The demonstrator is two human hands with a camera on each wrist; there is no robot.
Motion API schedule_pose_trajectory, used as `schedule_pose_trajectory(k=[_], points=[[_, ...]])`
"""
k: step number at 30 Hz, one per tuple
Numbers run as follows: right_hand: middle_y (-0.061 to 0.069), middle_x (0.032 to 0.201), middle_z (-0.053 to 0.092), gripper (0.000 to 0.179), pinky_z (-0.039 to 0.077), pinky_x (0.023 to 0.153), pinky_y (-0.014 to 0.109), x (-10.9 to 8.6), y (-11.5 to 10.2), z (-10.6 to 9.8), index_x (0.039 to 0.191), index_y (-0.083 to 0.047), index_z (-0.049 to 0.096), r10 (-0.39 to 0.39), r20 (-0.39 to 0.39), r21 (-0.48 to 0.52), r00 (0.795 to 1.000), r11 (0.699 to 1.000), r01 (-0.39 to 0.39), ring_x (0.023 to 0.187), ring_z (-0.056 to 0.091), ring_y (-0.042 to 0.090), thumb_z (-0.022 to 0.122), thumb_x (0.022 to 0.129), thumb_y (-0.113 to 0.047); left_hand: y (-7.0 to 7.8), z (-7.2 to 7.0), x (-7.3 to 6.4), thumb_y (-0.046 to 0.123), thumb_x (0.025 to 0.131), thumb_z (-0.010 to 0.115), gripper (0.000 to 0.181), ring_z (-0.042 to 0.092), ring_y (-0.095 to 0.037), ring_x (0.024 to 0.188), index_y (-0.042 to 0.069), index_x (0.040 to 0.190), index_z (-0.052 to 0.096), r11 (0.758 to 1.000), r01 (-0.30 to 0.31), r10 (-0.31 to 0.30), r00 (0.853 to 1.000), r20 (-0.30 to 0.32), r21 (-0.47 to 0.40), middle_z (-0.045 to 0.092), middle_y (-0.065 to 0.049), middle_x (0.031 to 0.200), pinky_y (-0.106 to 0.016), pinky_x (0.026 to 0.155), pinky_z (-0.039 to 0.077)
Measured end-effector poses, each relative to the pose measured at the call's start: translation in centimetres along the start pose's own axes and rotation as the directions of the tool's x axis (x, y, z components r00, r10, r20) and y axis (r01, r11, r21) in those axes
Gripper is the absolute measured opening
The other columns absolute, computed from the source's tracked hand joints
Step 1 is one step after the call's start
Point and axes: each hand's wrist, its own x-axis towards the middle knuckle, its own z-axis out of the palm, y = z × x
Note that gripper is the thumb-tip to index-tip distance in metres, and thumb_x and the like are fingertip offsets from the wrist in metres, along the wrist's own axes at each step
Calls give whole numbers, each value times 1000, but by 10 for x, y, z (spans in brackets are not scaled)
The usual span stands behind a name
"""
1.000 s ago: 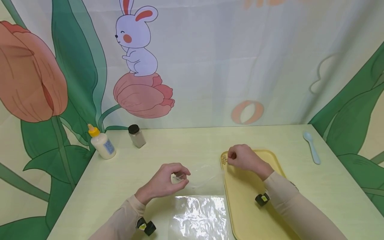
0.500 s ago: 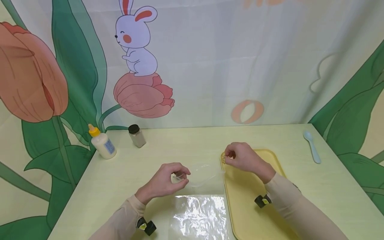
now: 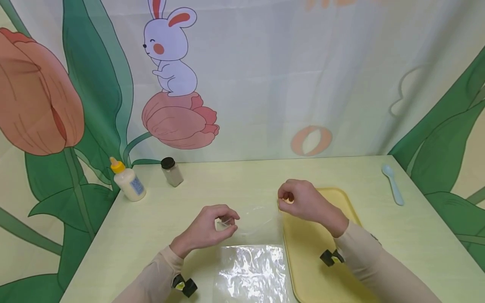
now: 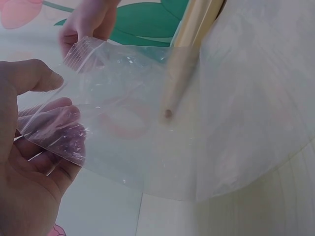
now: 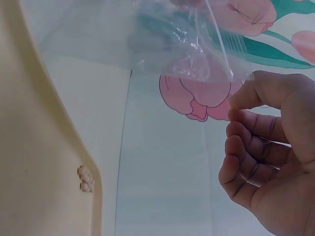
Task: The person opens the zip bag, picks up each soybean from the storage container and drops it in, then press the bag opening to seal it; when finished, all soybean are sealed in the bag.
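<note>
My left hand (image 3: pixel 206 227) holds a clear plastic zip bag (image 3: pixel 261 221) by its mouth. In the left wrist view the zip strip (image 4: pixel 81 59) runs past the thumb, and several curled fingers show through the film. My right hand (image 3: pixel 303 200) is over the far left corner of a yellow tray (image 3: pixel 310 269), close to the bag. Its thumb and index fingertips meet; nothing shows between them, though a tiny thing could be hidden. A cluster of small beige beads (image 5: pixel 85 179) lies in the tray's corner, covered by this hand in the head view.
Glossy clear plastic (image 3: pixel 254 273) lies in front; whether it belongs to the same bag I cannot tell. A glue bottle (image 3: pixel 130 184) and a black-capped jar (image 3: pixel 173 173) stand at the back left. A pale blue spoon (image 3: pixel 393 185) lies at right.
My right hand has moved a little to the left, from beside the bead cluster to over it and nearer the bag. The left hand and the bag have stayed put.
</note>
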Motion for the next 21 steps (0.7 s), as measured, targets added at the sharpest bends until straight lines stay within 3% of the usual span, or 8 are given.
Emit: schedule_pose_trajectory(k=[10,21], points=[[-9,72,57,9,47,61,20,-1,-16,1,75,-16,64,-30,-26,32,999,999,30,66,52,7,68,77,-9,0,0,0,11,84,70,14,59,-3,76,15,97,70,1000,-12,12,1000,-9,-1,65,9,84,-24,73,53],[-8,72,57,11,46,61,19,-3,-29,7,74,-19,62,-109,-38,81,993,990,112,66,51,6,68,77,-10,2,-1,-1,10,84,70,14,59,-5,76,7,98,71,1000,2,-2,1000,3,-19,66,8,85,-25,73,54]])
